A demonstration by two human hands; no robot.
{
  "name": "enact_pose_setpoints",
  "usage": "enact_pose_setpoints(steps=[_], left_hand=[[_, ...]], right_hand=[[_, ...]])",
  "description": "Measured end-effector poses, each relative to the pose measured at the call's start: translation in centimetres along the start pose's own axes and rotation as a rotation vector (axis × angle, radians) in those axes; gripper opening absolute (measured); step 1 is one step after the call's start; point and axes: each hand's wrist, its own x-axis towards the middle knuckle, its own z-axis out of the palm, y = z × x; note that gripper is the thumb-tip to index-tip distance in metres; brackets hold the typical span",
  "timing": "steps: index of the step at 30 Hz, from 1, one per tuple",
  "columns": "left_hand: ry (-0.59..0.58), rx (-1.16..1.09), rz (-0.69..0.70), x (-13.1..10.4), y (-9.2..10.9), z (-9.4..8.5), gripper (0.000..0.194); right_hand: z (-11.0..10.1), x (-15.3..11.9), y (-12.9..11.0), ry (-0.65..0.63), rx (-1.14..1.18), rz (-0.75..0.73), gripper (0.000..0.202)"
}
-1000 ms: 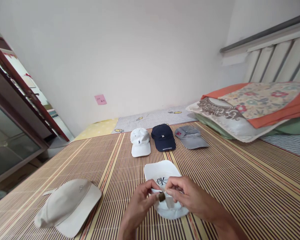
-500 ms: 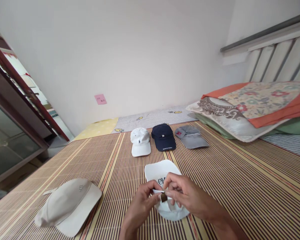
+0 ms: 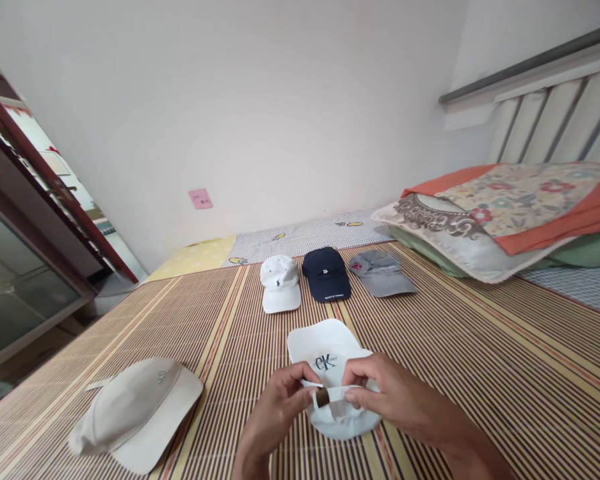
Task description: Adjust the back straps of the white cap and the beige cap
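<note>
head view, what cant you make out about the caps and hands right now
All in the head view:
Parts of the strap on the white CK cap: covered where the left hand and right hand pinch it.
Lettering along the front edge of the navy cap: too small to read.
Back of the gray cap: turned away.
Right forearm: cut off by the bottom edge.

White CK cap (image 3: 333, 375) on striped mat (image 3: 455, 353), brim (image 3: 320, 335) farthest away
</note>
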Motion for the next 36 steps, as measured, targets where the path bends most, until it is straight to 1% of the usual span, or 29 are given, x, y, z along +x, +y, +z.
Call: enact_pose_setpoints(steps=[5,11,14,17,22,26,32,36], left_hand=[[0.0,-0.009,-0.006,0.2,-0.3,0.1,0.035],[0.029,0.007,-0.024,0.3,-0.7,0.0,0.036],[0.037,-0.009,-0.022,0.2,-0.3,0.0,0.034],[0.047,-0.039,-0.019,0.2,0.1,-0.1,0.033],[0.056,-0.06,-0.023,0.2,0.2,-0.1,0.033],[0.044,-0.061,-0.017,0.2,0.1,-0.1,0.034],[0.004,-0.084,-0.023,0.3,-0.4,-0.1,0.036],[0.007,-0.063,-0.035,0.4,-0.4,-0.2,0.038]], right_hand=[[0.6,0.3,-0.4,-0.034,0.045,-0.007,0.01],[1.2,0.5,-1.2,-0.076,0.131,-0.004,0.009],[0.9,0.6,-1.0,-0.044,0.108,-0.034,0.009],[0.0,0.3,-0.5,0.015,0.073,-0.036,0.012],[-1.1,-0.3,0.1,0.014,0.019,-0.005,0.012],[-0.9,-0.3,0.3,-0.013,0.026,-0.031,0.005],[0.0,0.0,-0.1,-0.006,0.06,-0.01,0.01],[0.0,0.2,-0.5,-0.01,0.058,-0.004,0.011]])
